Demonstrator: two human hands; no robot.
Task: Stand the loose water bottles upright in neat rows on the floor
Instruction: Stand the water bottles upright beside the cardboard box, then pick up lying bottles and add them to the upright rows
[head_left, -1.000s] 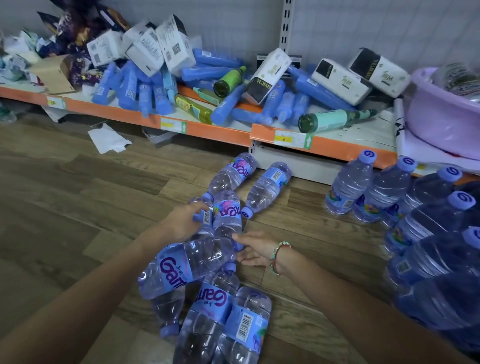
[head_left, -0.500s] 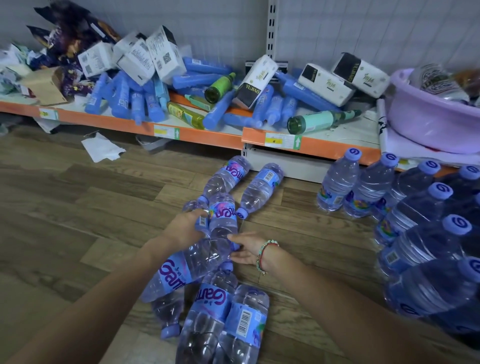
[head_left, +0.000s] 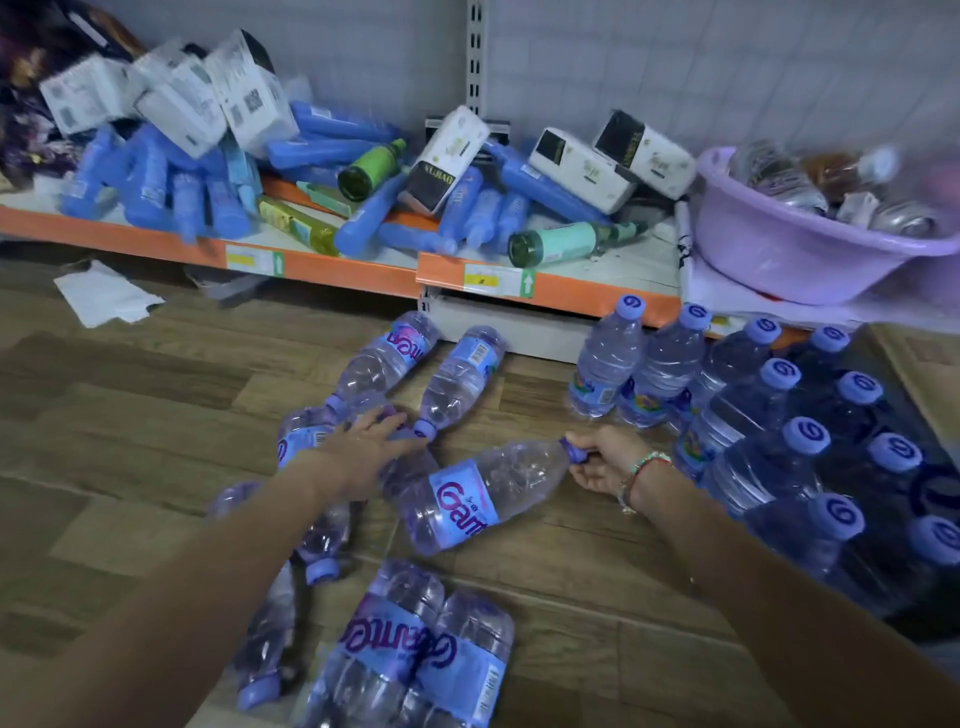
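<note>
Right hand (head_left: 605, 460) pinches tilted bottle (head_left: 480, 501) by its cap | left hand (head_left: 363, 452) flat, fingers spread, on floor bottles (head_left: 387, 364)

I'm seeing everything under dim, bluish, even light with soft shadows. The shelf clutter (head_left: 218, 156) is smearing with motion blur, and the wide lens is bending the edges around me.

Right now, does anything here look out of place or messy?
Yes. Several water bottles lie on their sides on the floor instead of standing with the upright rows. The right hand grips one by its cap. On the shelf, blue bottles and boxes are heaped untidily.
</note>
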